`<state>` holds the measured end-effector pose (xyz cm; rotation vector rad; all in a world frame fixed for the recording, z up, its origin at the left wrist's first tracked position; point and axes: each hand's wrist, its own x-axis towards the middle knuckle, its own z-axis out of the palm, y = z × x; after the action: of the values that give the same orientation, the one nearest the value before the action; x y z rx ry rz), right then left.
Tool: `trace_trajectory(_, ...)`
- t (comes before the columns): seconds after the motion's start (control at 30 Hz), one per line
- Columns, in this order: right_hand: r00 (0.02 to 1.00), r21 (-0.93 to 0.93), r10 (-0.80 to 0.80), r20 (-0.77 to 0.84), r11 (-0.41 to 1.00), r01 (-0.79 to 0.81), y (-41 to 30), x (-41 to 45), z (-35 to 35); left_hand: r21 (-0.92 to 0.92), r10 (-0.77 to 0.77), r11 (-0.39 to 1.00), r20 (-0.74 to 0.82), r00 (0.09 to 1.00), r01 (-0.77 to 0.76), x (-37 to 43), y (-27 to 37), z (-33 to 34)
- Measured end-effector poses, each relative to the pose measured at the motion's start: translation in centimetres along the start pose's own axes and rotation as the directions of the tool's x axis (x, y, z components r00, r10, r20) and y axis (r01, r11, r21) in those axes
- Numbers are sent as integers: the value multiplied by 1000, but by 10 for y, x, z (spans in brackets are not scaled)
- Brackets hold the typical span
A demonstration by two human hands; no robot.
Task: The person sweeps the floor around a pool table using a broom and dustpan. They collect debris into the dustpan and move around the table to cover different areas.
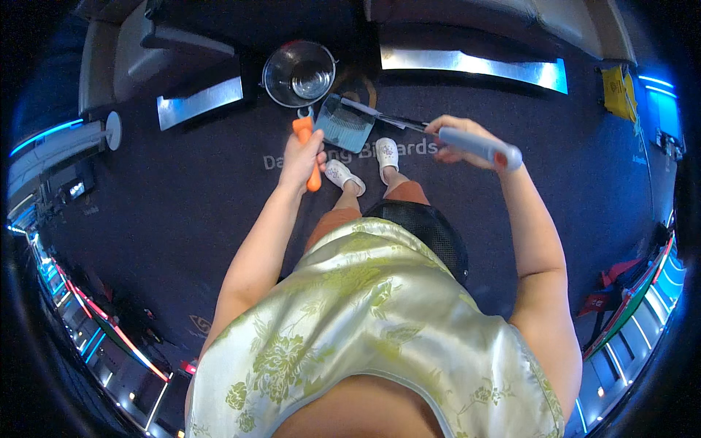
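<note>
My left hand is closed around an orange handle, with a small pale ring at its far end. My right hand grips the long grey-blue handle of a tool, which has a red spot near its butt. Its thin shaft slants left over a blue-grey dustpan with a row of comb teeth. I cannot tell whether the orange handle joins the dustpan. Just beyond my left hand stands a round, transparent bucket. Its inside shows only reflections and a round base.
Dark carpet with printed writing runs under my white clogs. Sofas with shiny metal base strips line the far side. A yellow floor sign stands far right. Billiard tables show at the lower sides.
</note>
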<state>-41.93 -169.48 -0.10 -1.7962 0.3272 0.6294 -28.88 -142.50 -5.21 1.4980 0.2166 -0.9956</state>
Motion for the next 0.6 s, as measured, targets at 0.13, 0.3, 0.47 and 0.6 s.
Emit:
trace_trajectory(0.13, 937, 748, 299, 179, 577, -327, 27, -21, 4, 25, -15, 1000, -22, 1000, 15, -10, -1, -6)
trace_trajectory(0.3, 840, 708, 532, 104, 554, -438, 71, -4, 36, 61, -11, 998, -40, 999, 14, -10, -2, -2)
trace_trajectory(0.47, 872, 764, 470, 135, 510, -394, 59, 8, 35, 91, -20, 995, -59, 998, 25, -11, -1, -1)
trace_trajectory(0.6, 882, 935, 437, 178, 205, -290, 37, 11, 30, 77, -23, 997, -87, 996, 30, -13, -2, 0)
